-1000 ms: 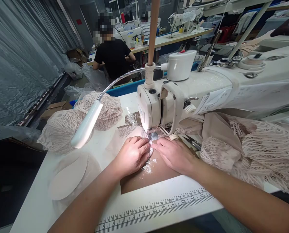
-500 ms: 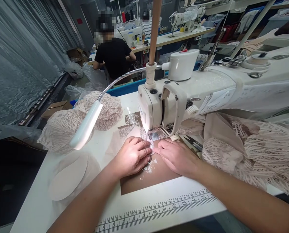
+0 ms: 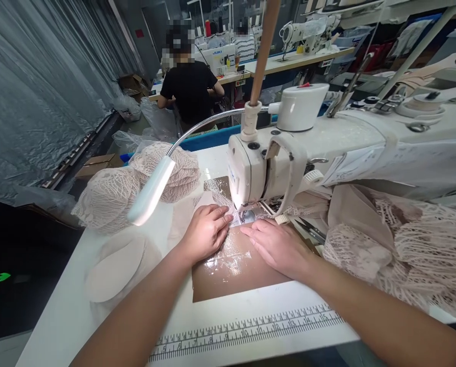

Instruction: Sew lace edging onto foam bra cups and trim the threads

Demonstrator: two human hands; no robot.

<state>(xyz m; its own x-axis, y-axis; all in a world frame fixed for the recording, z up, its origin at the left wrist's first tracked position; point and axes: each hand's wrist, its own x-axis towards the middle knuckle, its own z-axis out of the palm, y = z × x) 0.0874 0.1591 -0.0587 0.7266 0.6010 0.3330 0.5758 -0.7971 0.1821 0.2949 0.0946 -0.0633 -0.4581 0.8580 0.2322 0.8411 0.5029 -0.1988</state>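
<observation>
A white sewing machine (image 3: 327,148) stands on the white table (image 3: 78,316). My left hand (image 3: 205,232) lies flat with fingers together, pressing a pale lace piece (image 3: 216,201) down just left of the needle. My right hand (image 3: 276,244) rests flat on the brown taped patch (image 3: 231,270) in front of the presser foot, its fingers stretched toward the needle. The two hands are a little apart.
A gooseneck lamp (image 3: 151,191) hangs over the table's left. Lace cups (image 3: 109,199) are piled at the back left, more lace (image 3: 415,244) at the right. Scissors (image 3: 312,230) lie by the machine. A foam pad (image 3: 115,267) lies at left, a ruler strip (image 3: 247,329) along the front. A person in black (image 3: 190,89) sits behind.
The view shifted a little. My left hand slid up and left toward the needle, so my hands, touching before, are now apart; more of the brown patch shows.
</observation>
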